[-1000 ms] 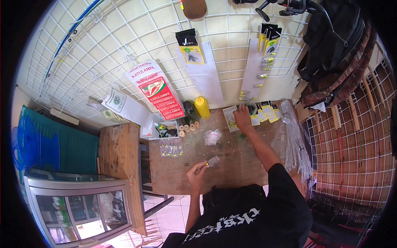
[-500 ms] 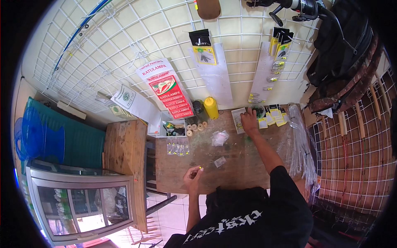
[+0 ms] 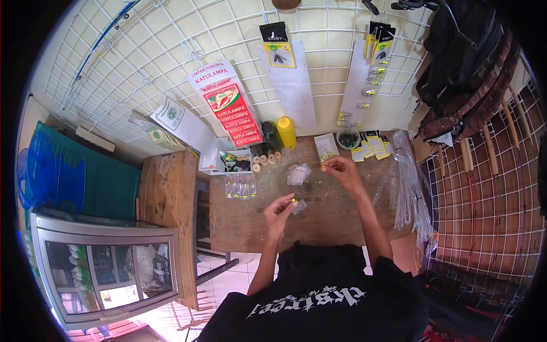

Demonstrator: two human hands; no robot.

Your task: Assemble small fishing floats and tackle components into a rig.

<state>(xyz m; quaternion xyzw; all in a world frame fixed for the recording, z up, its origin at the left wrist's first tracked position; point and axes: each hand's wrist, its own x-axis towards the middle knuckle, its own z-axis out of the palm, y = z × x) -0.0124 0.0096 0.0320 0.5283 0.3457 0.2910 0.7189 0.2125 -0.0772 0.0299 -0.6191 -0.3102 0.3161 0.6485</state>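
Over the wooden table (image 3: 239, 228), my left hand (image 3: 276, 215) pinches a small yellow bead-like piece (image 3: 293, 200) between thumb and fingertips. A small clear plastic bag (image 3: 300, 207) lies just beside those fingers. My right hand (image 3: 342, 170) hangs higher and further right, thumb and forefinger pressed together; whatever they grip is too small to make out. Just beyond it stands a white tray (image 3: 320, 143) with small clear and yellowish pieces inside. Between the hands and further back lies a bunch of clear plastic bags (image 3: 298, 174).
Behind are a clear bowl (image 3: 348, 132) of dark green pieces, yellow-black packets (image 3: 373, 146), a yellow squeeze bottle (image 3: 286, 133), wooden rounds (image 3: 264, 160) and a white box (image 3: 213, 162). Small packed pieces (image 3: 240, 190) lie left. Long clear plastic sleeves (image 3: 407, 182) drape over the right edge.
My right hand has drawn back from the white tray toward me, fingers pinched. My left hand has moved right and further in, close to the small bag, still holding the yellow piece. The view has shifted down.
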